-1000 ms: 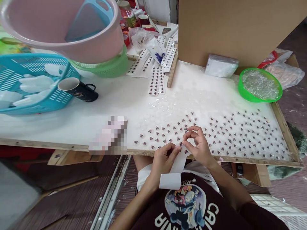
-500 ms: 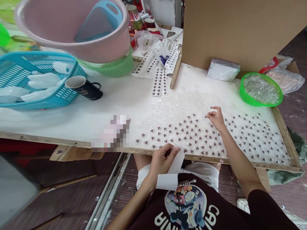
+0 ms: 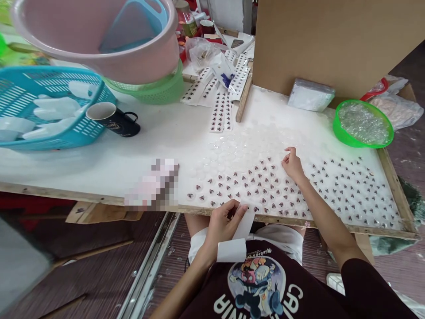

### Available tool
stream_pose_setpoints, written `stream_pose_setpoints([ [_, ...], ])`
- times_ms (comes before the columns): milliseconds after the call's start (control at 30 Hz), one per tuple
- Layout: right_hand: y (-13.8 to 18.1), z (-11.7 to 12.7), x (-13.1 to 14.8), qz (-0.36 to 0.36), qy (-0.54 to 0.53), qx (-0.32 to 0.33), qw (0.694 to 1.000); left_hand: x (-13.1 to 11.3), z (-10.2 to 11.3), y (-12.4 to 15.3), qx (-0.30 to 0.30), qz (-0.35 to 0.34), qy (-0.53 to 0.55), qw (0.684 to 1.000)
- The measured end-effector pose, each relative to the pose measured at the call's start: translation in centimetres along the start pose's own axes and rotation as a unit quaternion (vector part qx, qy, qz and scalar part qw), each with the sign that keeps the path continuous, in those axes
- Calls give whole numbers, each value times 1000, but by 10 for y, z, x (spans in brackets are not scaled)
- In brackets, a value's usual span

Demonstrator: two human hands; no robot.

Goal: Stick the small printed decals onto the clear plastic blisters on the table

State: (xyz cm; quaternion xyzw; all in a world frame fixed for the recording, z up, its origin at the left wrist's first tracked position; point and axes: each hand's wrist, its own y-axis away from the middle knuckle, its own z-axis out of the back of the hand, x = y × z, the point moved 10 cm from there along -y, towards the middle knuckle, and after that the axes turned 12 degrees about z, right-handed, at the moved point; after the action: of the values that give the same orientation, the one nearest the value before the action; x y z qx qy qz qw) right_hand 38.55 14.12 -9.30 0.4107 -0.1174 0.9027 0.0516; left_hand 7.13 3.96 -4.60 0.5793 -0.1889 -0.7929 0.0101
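Note:
My left hand (image 3: 223, 220) pinches a white sticker backing strip (image 3: 238, 239) at the near edge of the white work board (image 3: 133, 155). My right hand (image 3: 292, 164) reaches out over the board, fingertips pinched together and pressing down among rows of clear round domes with small dark stickers (image 3: 332, 186). Whether a sticker is between the fingers is too small to tell. Bare clear domes (image 3: 229, 150) lie just left of that hand.
Sticker sheets (image 3: 219, 106) lie at the back middle beside a wooden strip. A green bowl of clear domes (image 3: 363, 124) sits at right, a cardboard wall (image 3: 332, 40) behind. A black mug (image 3: 113, 119), a teal basket (image 3: 49, 110) and stacked basins (image 3: 99, 35) stand at left.
My right hand left the strip at the near edge, reached forward onto the board, and now has dropped slightly left onto the domes. My left hand keeps holding the strip.

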Motion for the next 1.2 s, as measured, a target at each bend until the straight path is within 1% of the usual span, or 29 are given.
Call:
stream_pose_setpoints([
  [133, 0, 4, 6, 21, 84, 1, 996, -4, 1, 3, -6, 11, 3, 1000],
  [200, 0, 14, 4, 17, 71, -7, 997, -5, 2, 5, -6, 12, 5, 1000],
  [333, -4, 49, -10, -7, 34, -59, 998, -7, 5, 7, -10, 13, 14, 1000],
  [367, -6, 56, -14, -16, 34, -64, 997, -7, 5, 7, -9, 14, 16, 1000],
  [433, -8, 63, -23, -38, 28, -52, 998, -7, 3, 7, -6, 13, 17, 1000],
  [600, -6, 56, -41, -87, 14, 2, 996, -10, -2, 7, 7, 9, 11, 1000],
  [767, -6, 48, -46, -109, 45, 29, 993, -7, 0, 7, 1, 11, 11, 1000],
  [967, -9, 40, -38, -109, 121, 46, 986, -7, 0, 7, -1, 11, 11, 1000],
  [1100, -11, 44, -30, -99, 160, 48, 981, -5, -2, 5, 8, 12, 26, 1000],
  [1200, -11, 47, -21, -89, 165, 53, 981, -4, -2, 3, 10, 18, 46, 999],
])
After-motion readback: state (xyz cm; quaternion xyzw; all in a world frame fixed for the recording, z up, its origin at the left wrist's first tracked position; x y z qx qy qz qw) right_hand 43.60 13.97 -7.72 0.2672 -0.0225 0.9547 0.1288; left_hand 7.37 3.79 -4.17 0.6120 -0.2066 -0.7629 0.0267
